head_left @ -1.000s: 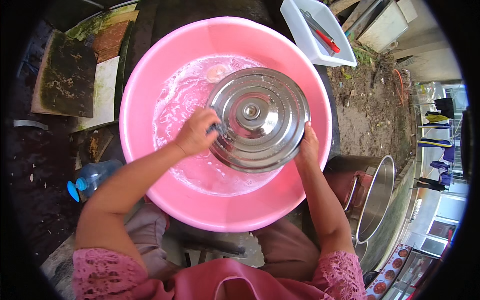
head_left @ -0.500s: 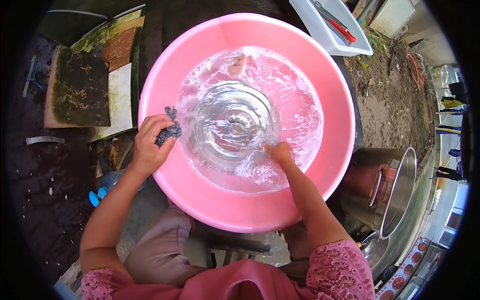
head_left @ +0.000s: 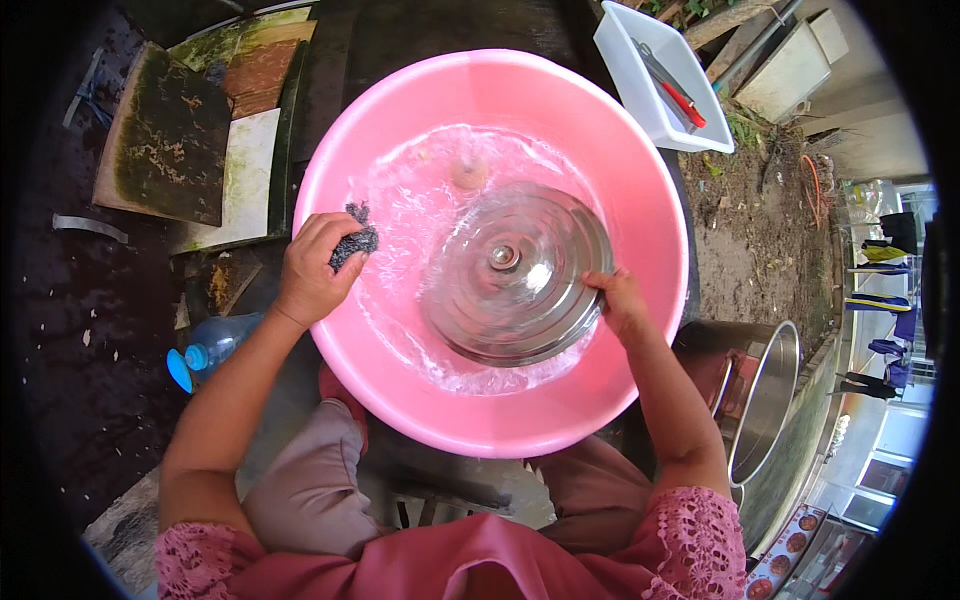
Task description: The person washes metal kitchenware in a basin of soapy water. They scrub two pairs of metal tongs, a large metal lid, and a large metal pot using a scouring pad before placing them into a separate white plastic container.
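A large pink basin (head_left: 640,200) of sudsy water stands before me. My left hand (head_left: 315,270) is closed around a dark grey steel wool scourer (head_left: 354,245) at the basin's left rim. On the other side, my right hand (head_left: 622,298) grips the right edge of a round metal pot lid (head_left: 530,310). The lid is tilted and raised at the right; whether its left edge still touches the water I cannot tell. Beyond it, a small brownish round shape (head_left: 467,173) shows blurred in the water.
A white plastic tub (head_left: 625,70) at the far right holds a red-handled tool (head_left: 683,103). A large steel pot (head_left: 770,400) lies to the basin's right. At left are a blue-capped bottle (head_left: 215,342) and stained boards (head_left: 170,140). Clothes (head_left: 885,300) hang at far right.
My right hand has lifted the lid from the water and moved it rightward. The left hand still holds the scourer near the rim. The whole view has shifted slightly.
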Demonstrator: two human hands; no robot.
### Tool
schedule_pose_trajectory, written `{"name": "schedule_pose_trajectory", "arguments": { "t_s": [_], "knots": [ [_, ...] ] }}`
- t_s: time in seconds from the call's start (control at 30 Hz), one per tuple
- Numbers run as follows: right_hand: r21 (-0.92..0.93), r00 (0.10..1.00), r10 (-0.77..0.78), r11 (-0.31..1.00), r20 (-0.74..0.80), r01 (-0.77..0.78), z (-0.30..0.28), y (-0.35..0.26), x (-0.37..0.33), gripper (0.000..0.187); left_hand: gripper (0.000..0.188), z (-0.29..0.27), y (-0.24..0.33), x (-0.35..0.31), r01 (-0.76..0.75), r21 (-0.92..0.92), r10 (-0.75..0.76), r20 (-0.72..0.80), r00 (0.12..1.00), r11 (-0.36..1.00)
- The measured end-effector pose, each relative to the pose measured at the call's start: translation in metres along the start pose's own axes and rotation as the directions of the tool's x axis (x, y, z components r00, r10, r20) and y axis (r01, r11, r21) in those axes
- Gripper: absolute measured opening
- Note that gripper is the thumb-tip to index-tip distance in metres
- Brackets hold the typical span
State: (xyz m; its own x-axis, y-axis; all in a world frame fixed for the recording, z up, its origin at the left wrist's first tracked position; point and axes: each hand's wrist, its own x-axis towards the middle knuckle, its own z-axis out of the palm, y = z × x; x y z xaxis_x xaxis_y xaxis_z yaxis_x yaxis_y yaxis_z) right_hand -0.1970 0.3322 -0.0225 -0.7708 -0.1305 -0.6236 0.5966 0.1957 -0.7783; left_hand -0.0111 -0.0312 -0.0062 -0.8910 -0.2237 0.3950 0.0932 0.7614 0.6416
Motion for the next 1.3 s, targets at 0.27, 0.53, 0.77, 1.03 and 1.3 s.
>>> {"name": "schedule_pose_trajectory", "arguments": {
  "t_s": [0.27, 0.53, 0.77, 1.03, 1.3],
  "knots": [
    [-0.181, 0.879, -0.474, 0.861, 0.051, 0.475, 0.02, -0.126, -0.084, 0.029, 0.028, 0.0, -0.002, -0.004, 0.007, -0.002, -0.007, -0.009, 1.0, 1.0],
    [-0.617, 0.563, -0.662, 0.189, 0.495, 0.764, 0.063, -0.039, -0.059, 0.017, 0.027, -0.001, 0.002, 0.0, -0.004, 0.006, 0.004, 0.004, 1.0, 1.0],
    [-0.68, 0.553, -0.494, -0.113, 0.671, 0.724, 0.061, 0.083, 0.002, 0.029, 0.028, -0.001, 0.0, -0.001, 0.001, 0.015, -0.001, -0.002, 1.0, 1.0],
    [-0.966, 0.899, -0.356, -0.118, 0.257, 0.229, 0.01, 0.123, 0.046, 0.046, 0.029, 0.002, 0.0, 0.0, 0.013, 0.048, -0.014, 0.007, 1.0, 0.999],
    [0.039, 0.868, -0.114, 0.988, -0.483, 0.152, 0.006, 0.141, 0.087, 0.045, 0.03, 0.002, 0.001, 0.002, 0.0, 0.054, -0.001, 0.006, 1.0, 0.999]
  ]
}}
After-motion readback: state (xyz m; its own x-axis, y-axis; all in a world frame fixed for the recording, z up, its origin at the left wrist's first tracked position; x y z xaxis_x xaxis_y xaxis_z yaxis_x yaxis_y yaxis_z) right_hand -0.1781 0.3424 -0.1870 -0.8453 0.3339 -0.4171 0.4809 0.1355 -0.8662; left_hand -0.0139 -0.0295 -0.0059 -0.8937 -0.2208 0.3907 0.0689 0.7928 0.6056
